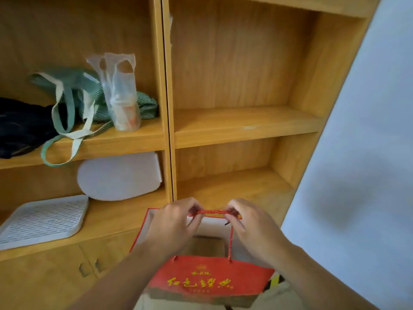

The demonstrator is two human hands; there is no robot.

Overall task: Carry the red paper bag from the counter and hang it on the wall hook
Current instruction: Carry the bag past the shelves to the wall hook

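Both hands are pinched shut on the twisted red cord handle [210,212] of the red paper bag [207,280], left hand [176,224] on one end and right hand [250,224] on the other, so the cord's pulled flat between them. Bag hangs open-topped low in front of the person, right by a wooden shelf unit [241,128]. Shelves to the left hold a green tote [73,97], a clear plastic bag [121,92] and a white slotted tray [44,218]. Pale wall [368,130] on the right.

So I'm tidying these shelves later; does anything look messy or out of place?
Yes: the green tote bag lies slumped on the left shelf, its straps dangling over the front edge. The white slotted tray below sits askew.
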